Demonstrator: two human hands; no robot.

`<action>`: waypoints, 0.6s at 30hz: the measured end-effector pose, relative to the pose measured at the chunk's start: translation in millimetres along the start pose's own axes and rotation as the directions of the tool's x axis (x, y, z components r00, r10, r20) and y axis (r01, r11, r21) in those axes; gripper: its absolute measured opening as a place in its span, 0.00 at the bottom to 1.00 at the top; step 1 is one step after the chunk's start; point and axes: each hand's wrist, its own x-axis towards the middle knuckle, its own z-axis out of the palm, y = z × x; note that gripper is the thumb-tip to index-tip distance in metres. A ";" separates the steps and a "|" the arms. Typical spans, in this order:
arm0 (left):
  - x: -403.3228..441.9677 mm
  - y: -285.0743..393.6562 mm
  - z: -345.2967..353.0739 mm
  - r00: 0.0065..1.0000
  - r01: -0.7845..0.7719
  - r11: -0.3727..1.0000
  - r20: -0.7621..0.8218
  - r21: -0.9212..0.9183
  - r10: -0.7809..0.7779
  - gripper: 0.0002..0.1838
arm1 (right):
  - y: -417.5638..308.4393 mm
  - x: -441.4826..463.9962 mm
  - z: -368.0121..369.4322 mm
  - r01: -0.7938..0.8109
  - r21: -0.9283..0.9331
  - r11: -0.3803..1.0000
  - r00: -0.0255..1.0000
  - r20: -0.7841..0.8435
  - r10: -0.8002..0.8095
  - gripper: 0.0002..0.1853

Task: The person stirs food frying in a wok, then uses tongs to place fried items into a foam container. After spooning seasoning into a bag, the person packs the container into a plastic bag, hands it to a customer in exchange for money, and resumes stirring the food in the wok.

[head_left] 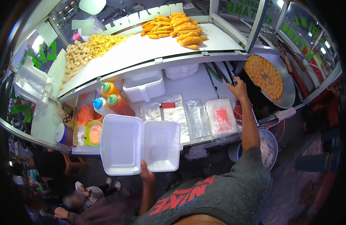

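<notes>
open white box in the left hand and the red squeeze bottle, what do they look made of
White box: probably plastic foam, matte, judging by its thick, softly rounded walls. Red squeeze bottle: likely smooth plastic, given its moulded nozzle cap; the red may be its contents.

Left hand (146, 173) holds open white foam clamshell (161, 144) at near edge by the hinge. Right hand (238, 89) at dark utensils (220, 72), exact grip unclear, just left of pan (288, 88) with round yellow fritters (263, 77). Three squeeze bottles (121, 105) behind clamshell. Red lighter (167, 105) on plastic bags (181, 118). Battered fried pieces (187, 32) piled on upper shelf (143, 49).
</notes>
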 end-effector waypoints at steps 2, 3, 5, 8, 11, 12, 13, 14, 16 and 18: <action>4.1 7.7 4.7 0.995 0.102 0.989 0.014 -0.108 -0.101 0.30 | 23.0 38.1 13.6 0.049 -0.094 0.994 0.995 -0.082 -0.057 0.30; 7.8 12.9 8.7 0.985 0.171 0.969 0.030 -0.181 -0.168 0.31 | 26.2 55.1 18.3 -0.052 -0.149 0.987 0.998 -0.043 0.046 0.29; 12.8 21.9 13.0 0.939 0.338 0.862 0.068 -0.379 -0.338 0.30 | 39.9 79.3 32.4 -0.020 -0.233 0.972 1.000 0.002 0.021 0.29; 14.4 11.0 10.3 0.995 0.069 0.996 -0.074 -0.065 -0.073 0.28 | 49.7 92.6 63.5 0.056 -0.471 0.880 0.998 0.027 -0.050 0.26; 48.1 48.8 16.2 0.935 0.242 0.796 -0.086 -0.555 -0.344 0.25 | 5.8 93.3 93.1 0.206 -0.571 0.794 0.977 0.071 -0.203 0.24; 60.1 63.9 19.0 0.862 0.319 0.478 0.042 -0.819 -0.504 0.24 | 3.8 102.9 113.2 0.217 -0.490 0.844 0.975 0.141 -0.169 0.24; 58.3 50.3 19.5 0.947 0.195 0.821 -0.116 -0.536 -0.300 0.23 | -9.5 95.0 115.1 0.330 -0.542 0.773 0.941 0.120 -0.317 0.23; 54.5 23.9 13.2 0.984 0.025 0.990 -0.170 -0.135 -0.048 0.22 | -26.2 87.3 115.5 0.422 -0.589 0.689 0.885 0.104 -0.454 0.21; 64.3 17.5 3.8 0.983 -0.072 0.993 -0.162 0.091 0.086 0.21 | -40.7 95.3 125.2 0.190 -0.584 0.789 0.975 0.208 -0.081 0.27; 82.7 22.0 2.5 0.972 0.081 0.934 -0.182 -0.349 -0.152 0.21 | -44.8 87.0 122.2 0.020 -0.601 0.799 0.972 0.200 0.126 0.33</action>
